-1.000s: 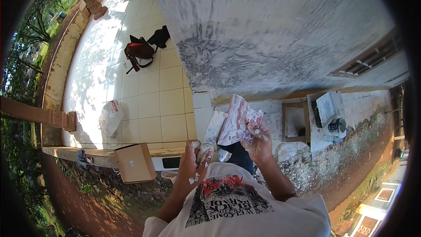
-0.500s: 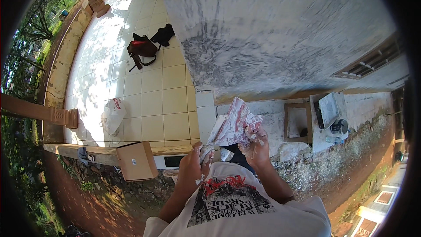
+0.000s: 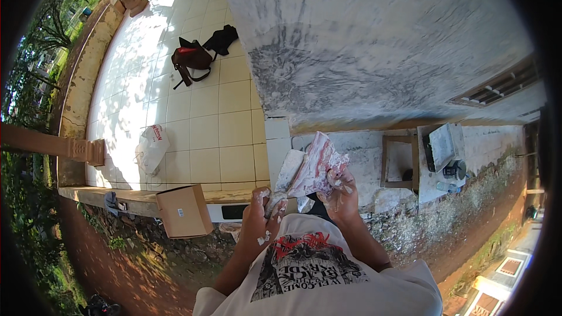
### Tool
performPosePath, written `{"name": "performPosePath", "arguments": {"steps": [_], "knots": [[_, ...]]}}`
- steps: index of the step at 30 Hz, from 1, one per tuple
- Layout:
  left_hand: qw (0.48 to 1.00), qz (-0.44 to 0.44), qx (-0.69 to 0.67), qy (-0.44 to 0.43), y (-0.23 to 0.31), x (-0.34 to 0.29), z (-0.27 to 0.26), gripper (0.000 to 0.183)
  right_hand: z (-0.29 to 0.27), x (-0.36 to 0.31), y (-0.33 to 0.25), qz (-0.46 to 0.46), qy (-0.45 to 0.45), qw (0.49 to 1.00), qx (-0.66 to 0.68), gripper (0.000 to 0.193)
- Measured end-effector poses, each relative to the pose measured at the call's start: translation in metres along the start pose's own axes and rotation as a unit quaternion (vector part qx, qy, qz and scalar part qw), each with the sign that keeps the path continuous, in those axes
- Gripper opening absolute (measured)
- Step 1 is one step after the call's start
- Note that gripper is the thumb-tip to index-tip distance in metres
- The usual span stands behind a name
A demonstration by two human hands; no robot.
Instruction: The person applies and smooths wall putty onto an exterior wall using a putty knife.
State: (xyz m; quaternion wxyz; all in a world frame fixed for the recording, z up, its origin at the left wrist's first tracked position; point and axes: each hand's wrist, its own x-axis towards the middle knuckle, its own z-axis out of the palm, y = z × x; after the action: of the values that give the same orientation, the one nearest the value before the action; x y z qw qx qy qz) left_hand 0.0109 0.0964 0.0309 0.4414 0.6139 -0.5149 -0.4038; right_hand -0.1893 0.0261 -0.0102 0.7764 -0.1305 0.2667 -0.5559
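Observation:
A crumpled red-and-white plastic packet (image 3: 316, 168), smeared with white paste, stands up in front of my chest. Its right edge is gripped by my right hand (image 3: 339, 194), whose fingers are caked in white. To the left of the packet, my left hand (image 3: 261, 210) is curled closed, also coated with white lumps; what its fingers hold, if anything, is hidden. A pale, flat slab-like piece (image 3: 289, 171) leans just beyond my left hand, beside the packet. A small whitish piece (image 3: 304, 203) shows low between the hands.
An open cardboard box (image 3: 184, 210) sits on the ledge at left. A plastic bag (image 3: 153, 149) and a dark red bag (image 3: 192, 61) lie on the tiles. A rough wall (image 3: 374, 41) rises ahead. At right are a wooden frame (image 3: 384, 161) and a board (image 3: 430, 190) with a dark container (image 3: 454, 169).
The packet has turned a little and looks narrower, so more of the pale slab shows on its left. Both hands keep nearly the same place.

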Motion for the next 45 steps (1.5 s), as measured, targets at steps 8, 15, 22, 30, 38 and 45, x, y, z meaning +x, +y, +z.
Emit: {"name": "performPosePath", "arguments": {"steps": [8, 15, 22, 30, 38, 45], "knots": [[0.990, 0.025, 0.139, -0.017, -0.007, 0.003, -0.009, 0.042, 0.020, 0.009, 0.008, 0.012, -0.014, 0.999, 0.045, 0.032], [0.973, 0.021, 0.227, -0.040, -0.031, 0.013, -0.019, 0.046, 0.041, 0.014, 0.017, -0.007, 0.027, 0.999, 0.026, 0.031], [0.986, -0.111, 0.097, 0.079, -0.052, 0.021, -0.039, 0.033, -0.030, 0.080, 0.020, -0.084, -0.054, 0.995, -0.008, 0.032], [0.965, -0.202, 0.105, 0.134, -0.088, 0.018, -0.047, 0.046, -0.010, 0.195, 0.066, -0.508, -0.038, 0.589, -0.627, 0.047], [0.933, -0.280, 0.161, 0.156, -0.112, 0.006, -0.059, 0.068, -0.040, 0.298, 0.122, -0.439, -0.070, 0.378, -0.812, 0.068], [0.937, -0.246, 0.093, 0.231, -0.111, -0.008, -0.075, 0.068, -0.077, 0.253, 0.140, -0.314, -0.039, 0.601, -0.734, 0.048]]}}
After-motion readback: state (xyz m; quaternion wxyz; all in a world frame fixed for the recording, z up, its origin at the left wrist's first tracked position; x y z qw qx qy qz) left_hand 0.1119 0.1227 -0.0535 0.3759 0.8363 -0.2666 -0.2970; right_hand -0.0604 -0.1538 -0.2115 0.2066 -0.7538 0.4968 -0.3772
